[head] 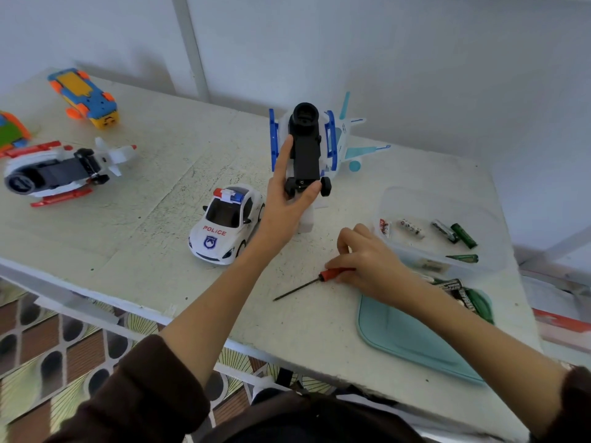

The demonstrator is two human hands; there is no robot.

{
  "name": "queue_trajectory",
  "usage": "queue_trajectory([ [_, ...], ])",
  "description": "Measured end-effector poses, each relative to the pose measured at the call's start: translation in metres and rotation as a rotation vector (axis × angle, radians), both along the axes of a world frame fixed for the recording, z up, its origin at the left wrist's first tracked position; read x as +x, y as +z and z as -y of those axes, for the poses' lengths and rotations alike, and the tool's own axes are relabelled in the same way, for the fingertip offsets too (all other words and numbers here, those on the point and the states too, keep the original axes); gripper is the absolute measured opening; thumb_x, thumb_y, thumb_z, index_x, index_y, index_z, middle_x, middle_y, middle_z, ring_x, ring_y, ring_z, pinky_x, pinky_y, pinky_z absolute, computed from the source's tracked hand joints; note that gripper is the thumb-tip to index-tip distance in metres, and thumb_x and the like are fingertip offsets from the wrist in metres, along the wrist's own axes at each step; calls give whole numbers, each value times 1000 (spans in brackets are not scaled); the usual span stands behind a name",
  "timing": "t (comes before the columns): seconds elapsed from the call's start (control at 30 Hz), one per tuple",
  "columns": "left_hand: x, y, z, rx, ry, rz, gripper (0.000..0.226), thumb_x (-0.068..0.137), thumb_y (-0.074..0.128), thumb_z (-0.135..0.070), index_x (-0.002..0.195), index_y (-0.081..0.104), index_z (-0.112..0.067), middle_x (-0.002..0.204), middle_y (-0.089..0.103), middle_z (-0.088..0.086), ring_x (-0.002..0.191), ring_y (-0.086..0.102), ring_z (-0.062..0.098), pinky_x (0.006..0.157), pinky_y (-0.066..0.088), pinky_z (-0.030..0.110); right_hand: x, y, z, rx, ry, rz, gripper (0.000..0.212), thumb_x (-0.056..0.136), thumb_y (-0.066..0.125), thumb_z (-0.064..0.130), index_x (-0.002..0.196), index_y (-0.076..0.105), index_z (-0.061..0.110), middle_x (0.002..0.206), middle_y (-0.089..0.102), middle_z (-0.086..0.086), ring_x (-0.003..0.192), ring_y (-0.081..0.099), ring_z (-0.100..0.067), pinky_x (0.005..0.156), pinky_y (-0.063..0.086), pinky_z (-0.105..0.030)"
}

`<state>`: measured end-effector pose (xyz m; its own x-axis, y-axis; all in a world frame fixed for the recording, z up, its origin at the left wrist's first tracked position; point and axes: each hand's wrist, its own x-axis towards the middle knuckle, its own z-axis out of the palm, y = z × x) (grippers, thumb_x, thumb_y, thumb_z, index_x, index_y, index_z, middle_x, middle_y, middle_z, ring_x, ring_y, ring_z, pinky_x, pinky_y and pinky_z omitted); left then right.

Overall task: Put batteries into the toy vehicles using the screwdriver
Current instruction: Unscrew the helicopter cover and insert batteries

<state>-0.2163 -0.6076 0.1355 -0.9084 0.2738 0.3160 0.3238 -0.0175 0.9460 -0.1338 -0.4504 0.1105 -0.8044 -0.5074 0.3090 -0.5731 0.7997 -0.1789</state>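
Observation:
My left hand (286, 199) grips the blue-and-white toy plane (339, 139), which lies belly up with its black underside (305, 155) facing me. My right hand (367, 260) curls its fingers round the red handle of the screwdriver (307, 284), whose dark shaft lies on the table pointing left toward me. A clear plastic tub (399, 199) to the right holds several batteries (460, 235). A white police car (225, 225) stands just left of my left wrist.
A red-and-white toy plane (60, 169) lies belly up at the left. A blue-orange-yellow vehicle (86, 97) lies upside down at the far left, with another orange and green toy (11, 131) at the edge. A teal lid (403, 337) and battery packs (463, 295) sit under my right forearm.

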Motion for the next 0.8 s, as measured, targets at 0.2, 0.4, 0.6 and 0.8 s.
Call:
queue_trajectory([
  [0.2, -2, 0, 3, 11, -16, 58, 67, 97, 53, -10, 141, 14, -40, 131, 49, -6, 103, 59, 2, 86, 47, 15, 0, 28, -2, -271, -46, 103, 18, 69, 71, 25, 85, 73, 15, 77, 39, 10, 75, 31, -7, 66, 33, -16],
  [0.4, -5, 0, 3, 1, -31, 86, 69, 95, 57, -12, 138, 18, -48, 138, 49, -2, 115, 59, 11, 95, 47, 18, -2, 75, -6, -483, -113, 134, 17, 79, 69, 22, 91, 62, 12, 88, 62, 3, 80, 57, -8, 74, 49, -19],
  [0.6, 0, 2, -1, 11, -42, 60, 71, 94, 56, -4, 132, 18, -52, 119, 52, -17, 97, 59, -10, 78, 45, 6, -2, 92, -18, -517, -181, -141, 19, 81, 64, 26, 92, 68, 12, 78, 65, 6, 70, 57, -5, 64, 44, -11],
  [0.8, 0, 1, -1, -25, -38, 78, 72, 94, 58, -14, 132, 16, -59, 124, 51, 2, 93, 59, -9, 78, 44, 4, -5, 102, -23, -542, -209, -222, 7, 79, 65, 15, 82, 71, 13, 69, 64, 8, 62, 55, 2, 60, 37, -4],
])
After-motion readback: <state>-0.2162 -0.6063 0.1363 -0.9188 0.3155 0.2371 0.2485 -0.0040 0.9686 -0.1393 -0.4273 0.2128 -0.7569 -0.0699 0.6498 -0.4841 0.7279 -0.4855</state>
